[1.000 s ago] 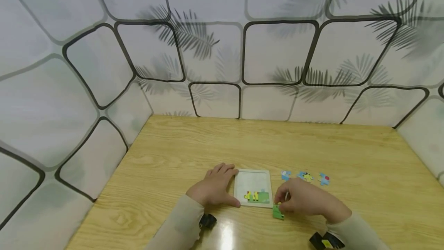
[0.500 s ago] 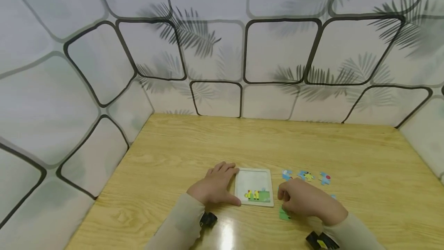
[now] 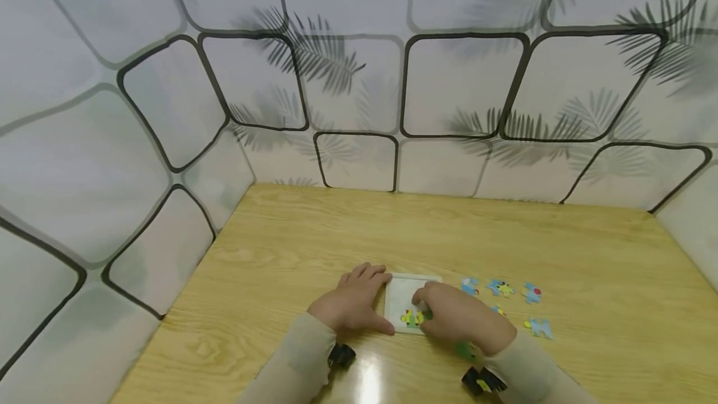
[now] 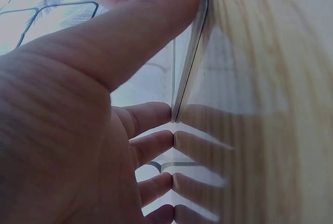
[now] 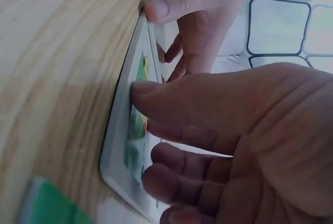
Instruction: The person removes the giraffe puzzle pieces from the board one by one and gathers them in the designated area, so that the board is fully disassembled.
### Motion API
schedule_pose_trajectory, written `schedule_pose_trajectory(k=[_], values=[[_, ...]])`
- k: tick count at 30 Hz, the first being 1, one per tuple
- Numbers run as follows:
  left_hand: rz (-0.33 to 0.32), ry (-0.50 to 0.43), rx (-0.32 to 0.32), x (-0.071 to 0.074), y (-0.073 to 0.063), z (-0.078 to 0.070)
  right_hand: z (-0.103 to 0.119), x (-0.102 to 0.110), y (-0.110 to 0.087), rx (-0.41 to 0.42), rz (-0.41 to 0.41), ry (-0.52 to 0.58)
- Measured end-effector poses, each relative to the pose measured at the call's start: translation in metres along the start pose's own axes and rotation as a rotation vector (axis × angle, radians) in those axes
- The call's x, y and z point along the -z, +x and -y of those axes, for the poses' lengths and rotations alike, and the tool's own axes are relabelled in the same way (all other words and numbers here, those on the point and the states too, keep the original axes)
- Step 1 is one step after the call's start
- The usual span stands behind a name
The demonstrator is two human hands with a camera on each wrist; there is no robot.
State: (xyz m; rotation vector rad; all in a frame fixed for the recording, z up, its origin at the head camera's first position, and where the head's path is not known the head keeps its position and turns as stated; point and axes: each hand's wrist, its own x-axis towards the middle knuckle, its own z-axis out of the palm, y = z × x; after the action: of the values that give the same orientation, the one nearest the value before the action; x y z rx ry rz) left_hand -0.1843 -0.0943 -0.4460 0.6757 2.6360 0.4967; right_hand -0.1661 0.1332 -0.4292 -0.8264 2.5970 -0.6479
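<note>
My left hand (image 3: 359, 301) lies spread at the left side of a white puzzle tray (image 3: 399, 285), its thumb and index finger touching the edge. My right hand (image 3: 460, 317) is over the tray's right part. In the right wrist view, its thumb (image 5: 143, 91) and bent fingers are at green and yellow jigsaw pieces (image 5: 138, 123) inside the tray; I cannot tell whether they pinch one. Yellow, green and red pieces (image 3: 411, 318) show left of the right thumb. Outside the tray, a green jigsaw piece (image 3: 467, 350) lies on the table, partly hidden by the right wrist.
Blue jigsaw pieces lie to the right: one beside the tray (image 3: 469, 285), a blue and yellow pair (image 3: 500, 287), one with a red dot (image 3: 532, 293) and one nearer (image 3: 540, 328). Patterned walls stand behind the wooden table (image 3: 314, 229) and at its sides.
The right hand has let go of the green jigsaw piece beside the tray and moved left over the pieces in the tray. The left hand has stayed at the tray's edge.
</note>
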Motion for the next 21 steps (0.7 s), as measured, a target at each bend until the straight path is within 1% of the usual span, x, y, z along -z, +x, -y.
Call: schedule_pose_trajectory(k=[4,8,10,14,18,21], values=[[-0.004,0.006,-0.003,-0.001,0.0,-0.001,-0.004,0.0,0.0,0.022,0.019,0.053],[-0.003,0.002,-0.003,-0.001,-0.001,-0.001,-0.006,0.0,0.004,0.0,0.049,0.089],[-0.002,-0.005,-0.002,0.0,-0.002,-0.001,-0.007,0.0,0.005,0.005,0.054,0.103],[0.004,-0.009,-0.001,-0.001,-0.002,-0.001,-0.012,-0.001,0.004,0.043,0.04,0.12],[0.003,0.001,-0.003,-0.001,-0.001,-0.001,-0.02,-0.003,-0.001,0.073,0.013,0.179],[0.002,0.001,0.004,-0.001,-0.001,-0.001,-0.027,0.001,-0.008,0.093,-0.017,0.228]])
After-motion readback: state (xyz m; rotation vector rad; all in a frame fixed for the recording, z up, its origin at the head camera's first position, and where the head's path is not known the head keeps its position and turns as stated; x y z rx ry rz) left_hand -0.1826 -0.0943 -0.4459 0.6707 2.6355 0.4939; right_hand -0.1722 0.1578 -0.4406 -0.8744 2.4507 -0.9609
